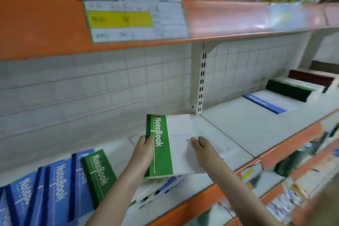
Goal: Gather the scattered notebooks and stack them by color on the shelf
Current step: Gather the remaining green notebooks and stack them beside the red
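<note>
A: Head view first. What do the hands have?

B: The left hand (145, 149) grips the spine edge of a green notebook (161, 145), fingers curled round it. The right hand (200, 146) lies on the white cover with its fingers fairly straight, pressing, not pinching. Together they hold the book above the shelf (244, 126), its far corner close to the upright post (199, 86).

A: And around that grip?

B: Left of it and nearer the camera, blue notebooks (45, 185) lean in a loose fan, with a second green one (99, 174) against them. Under the held book lie more scattered books, too blurred to sort. Well to the right of the grip, past the post, sit a blue-edged pile (264, 103), then a dark green pile (288, 91), then a dark red one (310, 77).

A: So which step is this?

B: I judge it a carry: one green book gathered, not yet stacked. The next move calls for a swing right to the green pile, edges squared on landing, then a return for the other green one.
</note>
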Motion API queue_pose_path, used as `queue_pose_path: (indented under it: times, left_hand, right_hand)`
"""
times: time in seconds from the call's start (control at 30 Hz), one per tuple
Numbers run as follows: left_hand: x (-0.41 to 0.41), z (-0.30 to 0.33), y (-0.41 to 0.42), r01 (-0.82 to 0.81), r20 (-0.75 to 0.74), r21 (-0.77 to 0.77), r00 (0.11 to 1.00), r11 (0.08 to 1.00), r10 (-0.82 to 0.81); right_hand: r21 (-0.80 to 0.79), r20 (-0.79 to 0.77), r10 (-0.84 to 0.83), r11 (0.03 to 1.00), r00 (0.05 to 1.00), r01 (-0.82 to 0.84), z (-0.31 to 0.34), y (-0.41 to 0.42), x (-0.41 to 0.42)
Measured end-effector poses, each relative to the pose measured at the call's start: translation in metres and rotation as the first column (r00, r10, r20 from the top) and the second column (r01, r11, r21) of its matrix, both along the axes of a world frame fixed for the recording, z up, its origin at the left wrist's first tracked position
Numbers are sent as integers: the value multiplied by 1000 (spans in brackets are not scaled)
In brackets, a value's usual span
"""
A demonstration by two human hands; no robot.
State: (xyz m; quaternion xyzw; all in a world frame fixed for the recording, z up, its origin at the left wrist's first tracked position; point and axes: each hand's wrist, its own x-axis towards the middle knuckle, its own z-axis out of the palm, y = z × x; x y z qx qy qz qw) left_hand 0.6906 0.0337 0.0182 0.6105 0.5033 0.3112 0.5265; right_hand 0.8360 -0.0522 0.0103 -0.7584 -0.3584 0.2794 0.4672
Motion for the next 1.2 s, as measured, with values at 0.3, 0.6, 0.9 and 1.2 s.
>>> queue_pose_path:
  times: [0.3,0.6,0.9,1.2]
  left_hand:
    - [162,-2,-55,295,25,-21,955,955,-295]
    - [317,-11,-146,542,88,-30,839,840,-537]
    - [426,-34,-244,729,126,-61,683,681,-720]
    - [525,-47,-310,814,111,-88,580,574,-807]
  right_hand:
    - [72,-43,-335,939,941,337,-4,-100,124]
    - [84,-51,-589,802,806,592,-14,-212,247]
    - [76,-48,-725,683,687,726,-37,-321,329]
    - [31,-92,-841,533,534,845,-59,-390,396]
